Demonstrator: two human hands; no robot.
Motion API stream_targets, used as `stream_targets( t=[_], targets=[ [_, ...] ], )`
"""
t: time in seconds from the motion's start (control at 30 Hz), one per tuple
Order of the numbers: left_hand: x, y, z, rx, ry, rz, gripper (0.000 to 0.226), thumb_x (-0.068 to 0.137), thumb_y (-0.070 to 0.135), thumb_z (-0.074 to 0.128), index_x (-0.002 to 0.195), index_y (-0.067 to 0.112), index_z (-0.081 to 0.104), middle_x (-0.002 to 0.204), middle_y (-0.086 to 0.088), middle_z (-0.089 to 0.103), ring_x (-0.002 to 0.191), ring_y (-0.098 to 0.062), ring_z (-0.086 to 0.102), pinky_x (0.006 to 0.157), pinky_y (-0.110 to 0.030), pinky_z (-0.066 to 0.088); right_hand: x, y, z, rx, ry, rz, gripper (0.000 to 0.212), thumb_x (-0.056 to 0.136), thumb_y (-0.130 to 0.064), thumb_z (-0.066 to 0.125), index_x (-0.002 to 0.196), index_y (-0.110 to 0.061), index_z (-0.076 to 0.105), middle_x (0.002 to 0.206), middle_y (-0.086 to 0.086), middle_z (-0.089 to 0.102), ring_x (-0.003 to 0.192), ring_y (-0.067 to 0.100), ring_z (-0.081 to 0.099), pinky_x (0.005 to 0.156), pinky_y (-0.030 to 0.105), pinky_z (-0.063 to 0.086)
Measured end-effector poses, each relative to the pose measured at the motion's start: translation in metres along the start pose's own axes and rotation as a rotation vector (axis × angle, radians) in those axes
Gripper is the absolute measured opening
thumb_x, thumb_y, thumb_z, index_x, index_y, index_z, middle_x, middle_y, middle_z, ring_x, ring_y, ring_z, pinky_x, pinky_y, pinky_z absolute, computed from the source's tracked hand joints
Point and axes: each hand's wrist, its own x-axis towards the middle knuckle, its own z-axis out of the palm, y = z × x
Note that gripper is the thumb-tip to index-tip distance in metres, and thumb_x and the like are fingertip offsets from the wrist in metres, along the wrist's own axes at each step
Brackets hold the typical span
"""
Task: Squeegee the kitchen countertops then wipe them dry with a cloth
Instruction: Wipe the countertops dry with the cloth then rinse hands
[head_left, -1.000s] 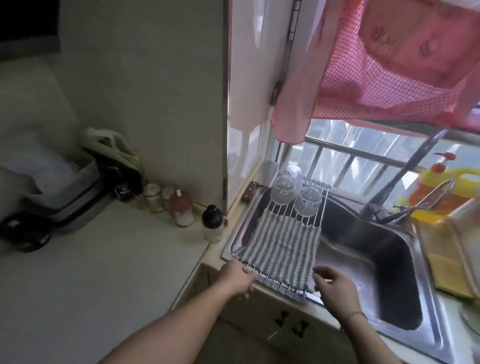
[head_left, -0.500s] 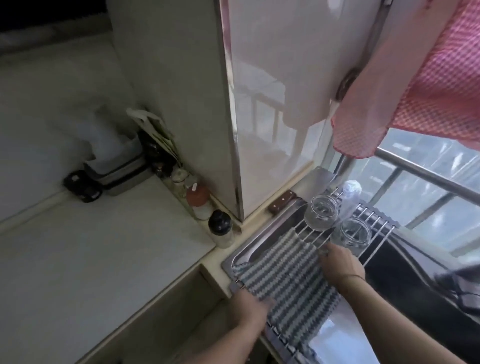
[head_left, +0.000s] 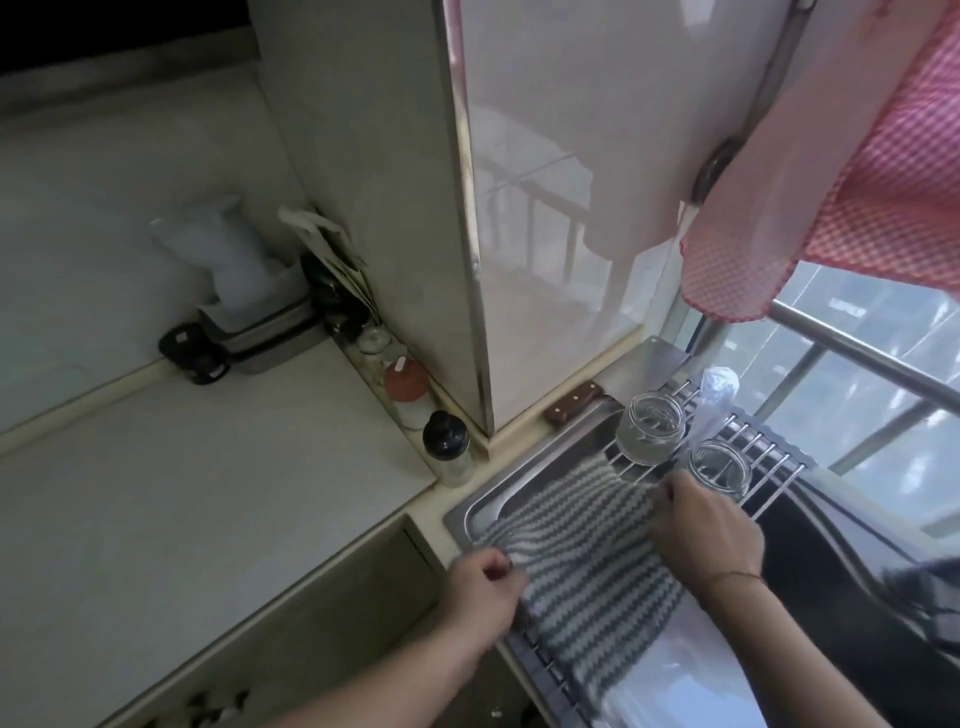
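Lifted since before, the striped cloth (head_left: 587, 545) is pinched by both hands (head_left: 485, 582) (head_left: 706, 525); two empty jars (head_left: 649, 434) behind.

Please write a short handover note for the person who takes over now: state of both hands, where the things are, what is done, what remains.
Left hand: pinches the near-left corner of the striped cloth.
Right hand: grips the cloth's far edge, beside two glass jars on the wire rack.
Cloth lies on the rack over the sink.
No squeegee is in view.
Done: nothing that shows.
Left: squeegee the countertop, then wipe it dry.
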Motion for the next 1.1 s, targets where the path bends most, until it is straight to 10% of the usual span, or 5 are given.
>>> stream_targets(
  t=[0.23,0.53,0.7,0.97,1.1],
  targets=[
    [-0.021,0.060,-0.102,-0.343,-0.096,0.281,0.012,0.088,0.008,0.065,0.097,0.014,0.059,0.094,-0.007,0.074,0.082,-0.014,0.071,0.064,-0.018,0.053,-0.012,-0.020,-0.085,1.026,-0.120,-0.048,0.023,0.090,-0.011,0.061,0.108,-0.025,0.065,0.085,0.001,0.075,0.071,0.013,0.070,0.064,0.026,0.056],
    [-0.011,0.054,-0.155,0.216,0.034,0.471,0.009,0.076,0.026,0.079,0.081,0.032,0.073,0.079,0.014,0.070,0.075,-0.001,0.063,0.071,-0.024,0.052,-0.021,-0.057,-0.074,0.294,-0.134,-0.378,0.023,0.080,-0.021,0.074,0.083,-0.042,0.063,0.080,-0.019,0.063,0.075,-0.002,0.059,0.077,0.031,0.055],
    [-0.029,0.089,-0.229,0.112,0.013,0.708,0.008,0.082,0.020,0.073,0.078,0.021,0.067,0.098,0.008,0.064,0.093,-0.004,0.061,0.082,-0.023,0.047,-0.038,-0.095,-0.123,0.530,-0.215,-0.499,0.015,0.077,-0.047,0.065,0.080,-0.032,0.065,0.099,-0.013,0.062,0.087,0.007,0.062,0.070,0.026,0.054],
    [0.004,0.060,-0.239,-0.865,-0.727,0.027,0.079,0.089,0.067,0.029,0.129,0.005,0.059,0.132,-0.018,0.057,0.123,-0.034,0.055,0.098,-0.045,0.047,-0.068,-0.151,-0.062,1.584,-0.705,-0.152,0.086,0.061,-0.051,0.083,0.130,-0.009,0.053,0.120,0.019,0.065,0.109,0.034,0.064,0.084,0.040,0.057],
    [0.033,0.015,-0.235,-0.833,-0.732,-0.041,0.042,0.087,0.024,0.064,0.122,0.000,0.063,0.126,-0.026,0.059,0.111,-0.037,0.061,0.096,-0.048,0.049,-0.080,-0.166,-0.006,1.681,-0.634,0.096,0.082,0.059,-0.015,0.089,0.133,-0.020,0.055,0.103,0.035,0.062,0.093,0.047,0.060,0.078,0.047,0.057]
  ],
)
